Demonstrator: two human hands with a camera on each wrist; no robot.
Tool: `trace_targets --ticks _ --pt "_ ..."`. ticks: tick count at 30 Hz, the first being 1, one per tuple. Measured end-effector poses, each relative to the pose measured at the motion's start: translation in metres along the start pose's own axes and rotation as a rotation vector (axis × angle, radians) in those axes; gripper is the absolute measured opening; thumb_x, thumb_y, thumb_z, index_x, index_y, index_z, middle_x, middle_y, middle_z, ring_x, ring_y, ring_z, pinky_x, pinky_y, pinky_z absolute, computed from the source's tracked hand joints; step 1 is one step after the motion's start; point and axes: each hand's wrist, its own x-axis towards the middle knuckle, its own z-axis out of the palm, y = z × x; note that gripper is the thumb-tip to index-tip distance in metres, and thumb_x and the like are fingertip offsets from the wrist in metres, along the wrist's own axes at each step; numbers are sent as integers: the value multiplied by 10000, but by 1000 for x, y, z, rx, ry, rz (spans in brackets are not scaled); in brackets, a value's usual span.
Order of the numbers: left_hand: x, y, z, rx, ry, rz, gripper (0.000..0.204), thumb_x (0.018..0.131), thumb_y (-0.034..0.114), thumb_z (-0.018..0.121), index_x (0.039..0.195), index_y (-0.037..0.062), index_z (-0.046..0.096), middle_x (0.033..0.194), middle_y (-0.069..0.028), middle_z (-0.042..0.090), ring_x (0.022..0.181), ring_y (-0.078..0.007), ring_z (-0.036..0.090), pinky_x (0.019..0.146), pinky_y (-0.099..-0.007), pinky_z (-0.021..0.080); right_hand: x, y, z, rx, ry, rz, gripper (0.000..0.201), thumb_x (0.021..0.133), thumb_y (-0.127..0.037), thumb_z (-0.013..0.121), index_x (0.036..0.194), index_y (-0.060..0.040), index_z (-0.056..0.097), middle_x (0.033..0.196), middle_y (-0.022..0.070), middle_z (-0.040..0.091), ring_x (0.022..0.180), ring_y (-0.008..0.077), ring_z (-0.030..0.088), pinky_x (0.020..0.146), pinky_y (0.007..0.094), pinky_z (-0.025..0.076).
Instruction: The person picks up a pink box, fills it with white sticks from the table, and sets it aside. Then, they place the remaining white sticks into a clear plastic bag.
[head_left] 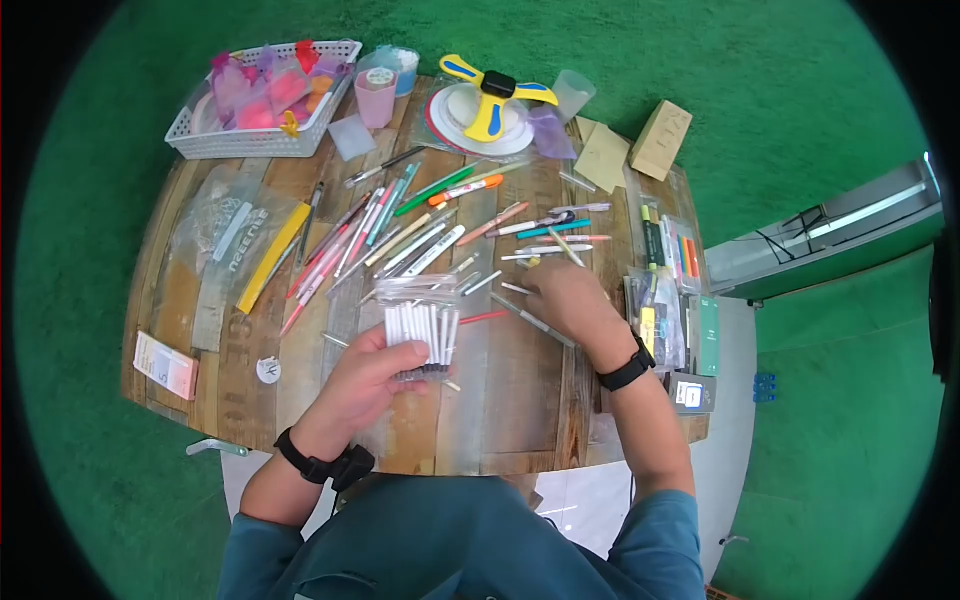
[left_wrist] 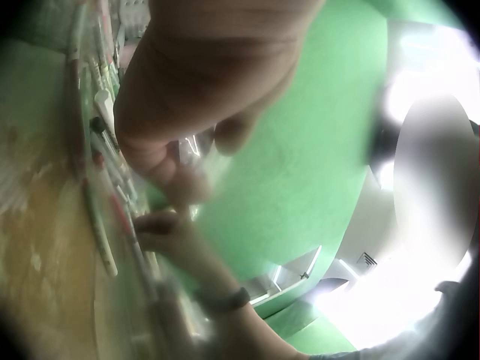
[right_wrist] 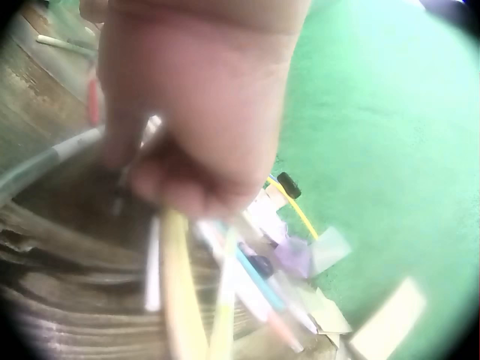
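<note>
My left hand [head_left: 368, 385] grips a clear plastic pouch of white pens [head_left: 420, 325], thumb across its front; dark ends show at the bottom. In the left wrist view the left hand [left_wrist: 210, 82] curls round shiny clear plastic. Right of the pouch, my right hand [head_left: 572, 305] is low over scattered pens, its fingers pinching a slim white pen [head_left: 516, 288]. Blurred in the right wrist view, the right hand [right_wrist: 199, 105] has curled fingers with a bit of white between them. A yellowish pen [right_wrist: 178, 277] lies beneath its fingers.
Many coloured pens [head_left: 330, 265] spread over the middle of the wooden table. A white basket [head_left: 245, 145] stands back left, a yellow-edged bag [head_left: 272, 258] in front of it. At the back are cups [head_left: 376, 105] and a yellow three-armed object [head_left: 487, 120]. Packs of stationery [head_left: 708, 330] line the right edge.
</note>
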Motion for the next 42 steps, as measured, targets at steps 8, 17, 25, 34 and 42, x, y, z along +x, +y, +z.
trace_targets --ticks 8,17,25,34,42 --pt "1 -7 5 39 -98 -90 383 992 173 684 1338 22 618 1215 -107 726 1084 -261 737 829 -349 625 11 -10 6 106 -28 76 326 836 -93 658 1159 -56 655 882 214 666 844 387 670 758 467 533" --pt "7 -19 9 37 -187 -101 317 987 205 710 1278 84 674 1157 -28 727 1016 -129 690 782 -295 571 -25 -67 -54 1180 261 140 447 863 84 598 1293 -37 577 900 -53 520 755 24 484 662 206 423" --pt "4 -27 16 148 -283 -99 318 980 234 732 1256 84 683 1120 -5 727 991 -102 682 751 -268 556 -27 -91 -37 1303 448 66 445 902 87 628 1320 -19 519 957 -8 570 824 54 546 717 217 451" --pt "4 -28 19 153 -272 -85 330 974 241 742 1258 87 673 1109 -2 711 983 -96 668 749 -263 558 -40 -106 -35 1243 298 96 376 913 35 666 1276 -13 578 925 16 610 780 65 552 679 224 452" --pt "2 -26 18 81 -290 -63 348 974 247 742 1276 94 657 1111 -2 716 991 -99 675 732 -266 559 -33 -100 -61 839 239 -127 153 922 -26 685 1067 6 720 952 89 663 794 161 624 726 288 496"
